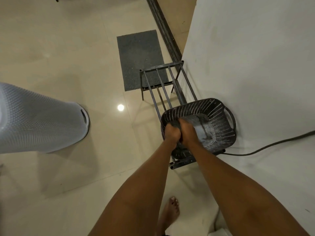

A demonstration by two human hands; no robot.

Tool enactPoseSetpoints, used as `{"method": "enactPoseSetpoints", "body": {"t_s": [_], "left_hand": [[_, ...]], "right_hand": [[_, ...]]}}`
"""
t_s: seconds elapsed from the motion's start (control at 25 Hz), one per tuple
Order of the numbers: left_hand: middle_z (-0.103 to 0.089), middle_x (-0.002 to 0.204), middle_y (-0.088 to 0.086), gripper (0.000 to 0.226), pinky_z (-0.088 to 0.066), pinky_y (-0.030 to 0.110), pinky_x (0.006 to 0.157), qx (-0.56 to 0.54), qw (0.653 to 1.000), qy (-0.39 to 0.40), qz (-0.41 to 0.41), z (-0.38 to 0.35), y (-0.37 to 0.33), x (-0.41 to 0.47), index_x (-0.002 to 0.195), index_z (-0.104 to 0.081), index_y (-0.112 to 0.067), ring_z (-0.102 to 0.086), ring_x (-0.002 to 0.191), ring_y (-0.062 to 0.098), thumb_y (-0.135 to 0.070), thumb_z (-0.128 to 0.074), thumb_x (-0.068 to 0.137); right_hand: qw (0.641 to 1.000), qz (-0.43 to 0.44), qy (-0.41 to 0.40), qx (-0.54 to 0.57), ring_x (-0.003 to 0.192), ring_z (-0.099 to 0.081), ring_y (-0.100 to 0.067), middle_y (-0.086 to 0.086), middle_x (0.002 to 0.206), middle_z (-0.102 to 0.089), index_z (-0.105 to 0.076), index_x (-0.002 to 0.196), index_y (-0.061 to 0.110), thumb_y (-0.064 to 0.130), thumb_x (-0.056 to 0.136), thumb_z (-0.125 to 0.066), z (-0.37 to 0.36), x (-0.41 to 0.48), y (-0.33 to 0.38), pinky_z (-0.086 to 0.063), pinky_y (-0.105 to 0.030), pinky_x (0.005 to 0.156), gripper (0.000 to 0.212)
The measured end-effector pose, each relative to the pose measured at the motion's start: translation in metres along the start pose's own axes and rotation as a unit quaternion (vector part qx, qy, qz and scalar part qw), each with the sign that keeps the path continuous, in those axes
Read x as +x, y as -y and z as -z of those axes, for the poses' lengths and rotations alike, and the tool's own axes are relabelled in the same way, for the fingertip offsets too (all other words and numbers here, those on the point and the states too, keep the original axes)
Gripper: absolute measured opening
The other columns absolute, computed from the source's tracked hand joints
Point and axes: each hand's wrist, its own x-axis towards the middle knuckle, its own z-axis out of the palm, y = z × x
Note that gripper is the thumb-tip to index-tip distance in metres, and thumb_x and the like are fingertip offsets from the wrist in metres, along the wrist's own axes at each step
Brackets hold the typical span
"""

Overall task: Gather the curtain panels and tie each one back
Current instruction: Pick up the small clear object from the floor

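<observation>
Forearms are stretched down and forward, and both hands are brought together inside a dark perforated basket (219,106), at the wall of it nearest the person. The left hand (171,133) is balled up, and its grip is closed round a small dark piece (174,124) that looks soft. Whether this piece is a curtain tie cannot be told, as it is blurred and mostly covered. The right hand (189,132) is pressed against the left one, with its fingers bent down into the basket just beside the dark piece. Whether the right grip is closed on that piece cannot be told. A pale, dusty bottom is seen inside the basket, beyond the hands.

The basket is set on the near end of a low metal rack (162,66), whose bare bars are seen running away beyond the basket. A white wall (255,65) is met on the right of the basket, and a black cable (279,142) is trailed along it from just behind the basket's near right corner. Beyond the basket, past the far end of the rack, a grey mat (139,58) is laid on the glossy cream floor (59,48). Well to the left of the basket, a tall white mesh hamper (39,120) is seen, and a bright spot of reflected light (120,107) is shown between the two. Nearer the person than the basket, a bare foot (170,212) is planted on the floor.
</observation>
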Motion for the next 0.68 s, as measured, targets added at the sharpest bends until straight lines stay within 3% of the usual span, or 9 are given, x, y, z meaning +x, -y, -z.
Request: {"method": "enactPoseSetpoints", "body": {"t_s": [0.16,0.28,0.36,0.44,0.48,0.56,0.6,0.68], "left_hand": [[-0.07,0.114,0.007,0.028,-0.055,0.047,0.099,-0.028,0.999,-0.02,0.012,-0.002,-0.003,0.008,0.123,-0.064,-0.012,-0.065,0.107,0.026,-0.026,-0.049,0.104],[-0.069,0.109,0.005,0.02,-0.054,0.043,0.099,-0.011,1.0,-0.028,-0.004,-0.003,-0.012,-0.009,0.115,-0.063,-0.013,-0.064,0.105,0.024,-0.025,-0.052,0.103],[-0.065,0.097,0.0,0.008,-0.054,0.04,0.094,0.006,0.998,-0.045,-0.034,-0.004,-0.016,-0.014,0.101,-0.058,-0.018,-0.063,0.095,0.019,-0.023,-0.052,0.103],[-0.067,0.096,0.002,0.018,-0.058,0.043,0.09,0.077,0.994,-0.03,-0.074,-0.006,-0.019,-0.036,0.098,-0.058,-0.018,-0.067,0.089,0.018,-0.035,-0.053,0.098],[-0.069,0.099,0.003,0.033,-0.06,0.048,0.087,0.129,0.986,-0.016,-0.103,-0.01,-0.031,-0.046,0.102,-0.061,-0.018,-0.069,0.09,0.019,-0.049,-0.053,0.091],[-0.066,0.116,0.008,0.055,-0.057,0.053,0.091,0.214,0.957,-0.009,-0.195,-0.008,-0.03,-0.047,0.118,-0.06,-0.016,-0.067,0.103,0.025,-0.059,-0.049,0.085],[-0.06,0.128,0.013,0.055,-0.052,0.054,0.099,0.282,0.928,0.021,-0.244,-0.008,-0.065,-0.081,0.129,-0.054,-0.012,-0.061,0.116,0.029,-0.05,-0.05,0.089],[-0.044,0.147,0.021,0.055,-0.041,0.055,0.112,0.392,0.86,0.045,-0.324,-0.004,-0.143,-0.194,0.144,-0.039,-0.003,-0.043,0.136,0.037,-0.022,-0.049,0.093]], "right_hand": [[0.987,0.075,-0.007,-0.139,0.101,-0.07,-0.033,-0.01,0.107,-0.073,-0.068,0.104,0.018,0.056,0.09,-0.046,-0.001,0.006,0.005,-0.057,-0.053,0.093,0.046],[0.984,0.061,0.003,-0.166,0.1,-0.063,-0.028,-0.008,0.104,-0.068,-0.06,0.096,0.026,0.06,0.092,-0.043,0.005,-0.005,0.005,-0.053,-0.043,0.093,0.039],[0.986,0.07,0.009,-0.15,0.1,-0.065,-0.027,-0.005,0.099,-0.069,-0.062,0.1,0.023,0.06,0.097,-0.04,0.013,-0.016,0.021,-0.054,-0.036,0.084,0.043],[0.984,0.061,-0.024,-0.165,0.087,-0.069,-0.025,-0.006,0.088,-0.071,-0.066,0.096,0.017,0.057,0.099,-0.041,0.039,-0.052,0.038,-0.057,-0.039,0.077,0.047],[0.984,0.059,-0.044,-0.159,0.083,-0.068,-0.024,-0.006,0.086,-0.071,-0.065,0.092,0.018,0.054,0.1,-0.043,0.059,-0.07,0.057,-0.057,-0.044,0.077,0.043],[0.971,0.119,-0.091,-0.185,0.094,-0.067,-0.026,-0.008,0.1,-0.07,-0.065,0.103,0.02,0.041,0.099,-0.05,0.077,-0.092,0.068,-0.055,-0.052,0.088,0.027],[0.965,0.13,-0.115,-0.195,0.104,-0.065,-0.029,-0.01,0.112,-0.068,-0.064,0.115,0.017,0.03,0.097,-0.055,0.101,-0.125,0.096,-0.053,-0.051,0.092,0.024],[0.956,0.122,-0.164,-0.21,0.118,-0.057,-0.032,-0.013,0.129,-0.061,-0.058,0.13,0.01,0.013,0.093,-0.059,0.146,-0.189,0.132,-0.05,-0.044,0.095,0.037]]}}
